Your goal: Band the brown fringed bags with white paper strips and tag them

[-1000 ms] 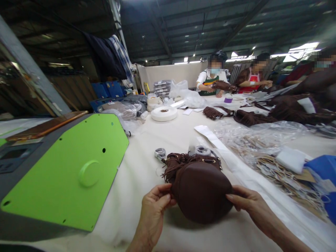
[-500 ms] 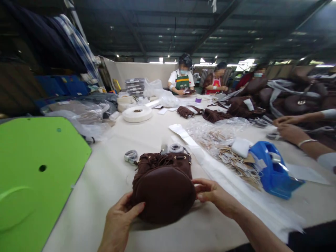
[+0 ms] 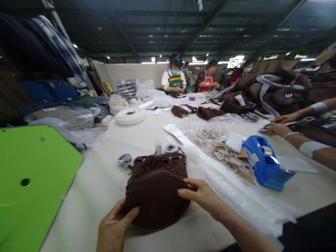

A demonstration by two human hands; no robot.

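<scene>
A dark brown drawstring bag (image 3: 157,196) lies on the pale table, its smooth rounded bottom toward me and its gathered, eyeleted mouth pointing away. My left hand (image 3: 115,220) grips its lower left edge, thumb on the bottom panel and fingers tucked behind. On the right edge, my right hand (image 3: 201,196) pinches the bag with the thumb in front and the fingers on its side. Just beyond the mouth sit a wrapped coiled strap (image 3: 171,148) and, to the left, another wrapped strap (image 3: 125,160) with metal hardware.
A green board (image 3: 34,182) stands at left. To the right are white sheeting (image 3: 210,168), tags with strings (image 3: 233,159) and a blue tape dispenser (image 3: 266,162). A white tape roll (image 3: 130,116) lies farther back. A co-worker's hands (image 3: 280,127) work at right; several people stand beyond.
My right thumb has moved from the bag's side onto its bottom panel. My left hand keeps its hold. The whole view has shifted slightly, and the co-worker's hands at right have moved.
</scene>
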